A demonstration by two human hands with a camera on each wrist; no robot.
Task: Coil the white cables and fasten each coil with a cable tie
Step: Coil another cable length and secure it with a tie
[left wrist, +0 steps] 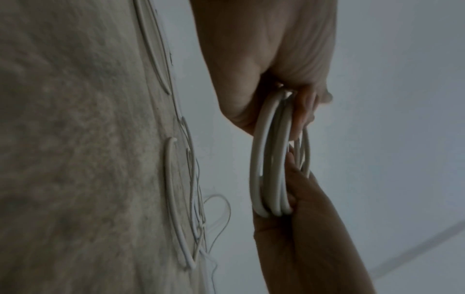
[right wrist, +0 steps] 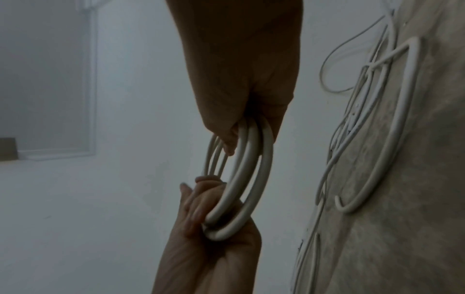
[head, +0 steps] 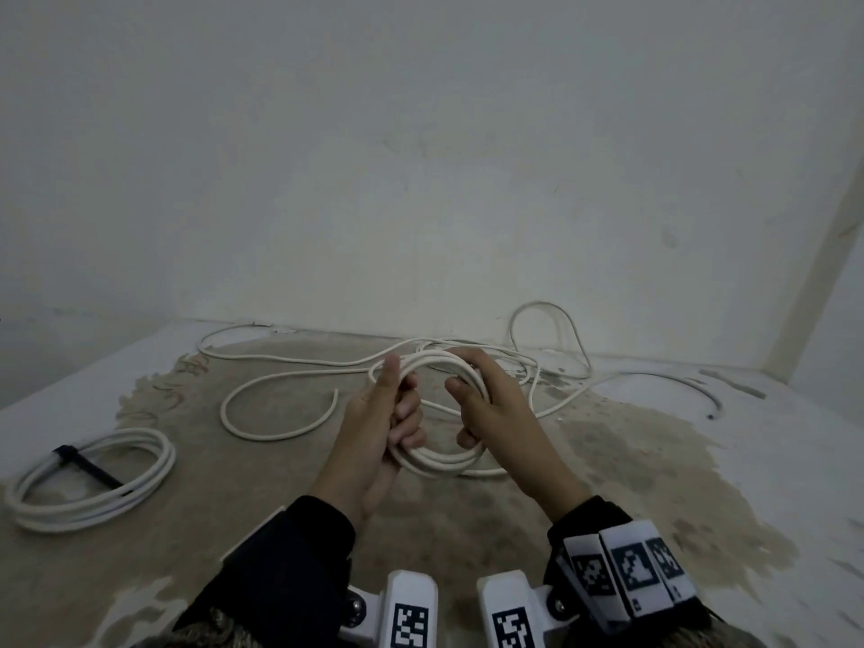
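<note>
Above the table's middle I hold a white cable coil of several loops between both hands. My left hand grips its left side, fingers curled round the loops and thumb pointing up. My right hand grips the right side, fingers wrapped over the strands. In the left wrist view the coil hangs from the left hand, with the right hand clasping its lower end. The right wrist view shows the coil the same way. A finished coil with a black cable tie lies at the left.
A loose thick white cable curves over the stained table left of my hands. Thinner white cables tangle behind the hands near the wall and trail off to the right. The wall closes the far side.
</note>
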